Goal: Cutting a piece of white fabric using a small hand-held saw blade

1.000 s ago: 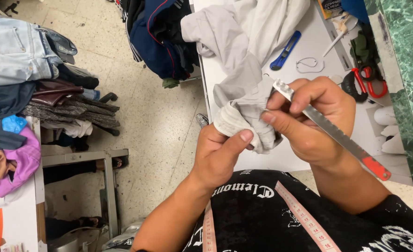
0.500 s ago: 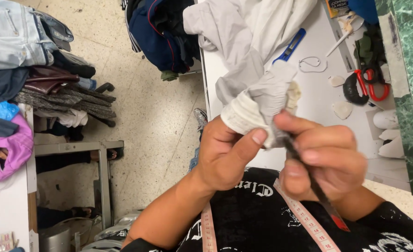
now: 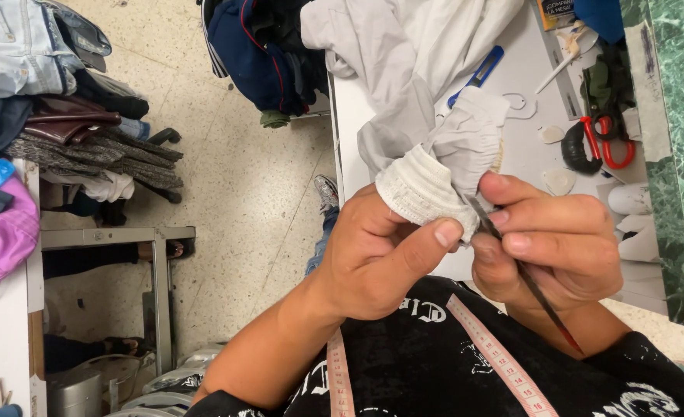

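Note:
My left hand (image 3: 376, 259) pinches the ribbed white cuff (image 3: 419, 189) of a light grey garment (image 3: 411, 69) between thumb and fingers. My right hand (image 3: 554, 243) grips a thin metal ruler (image 3: 523, 274) seen edge-on, its tip pushed against the cuff, its red end pointing down toward my chest. The garment trails from my hands up across the white table (image 3: 527, 147). A pink measuring tape (image 3: 496, 359) hangs around my neck over my black shirt.
On the table lie red-handled scissors (image 3: 608, 147), a blue pen (image 3: 477, 73), white chalk pieces (image 3: 558, 181) and a dark pincushion-like item (image 3: 577, 154). A green marble surface (image 3: 682, 116) borders the right. Folded clothes (image 3: 56, 116) pile on a shelf at left; dark garments (image 3: 261, 54) hang above the tiled floor.
The ruler has turned from flat and slanting across my right hand to edge-on, its tip at the cuff. Both hands have drawn together around the cuff.

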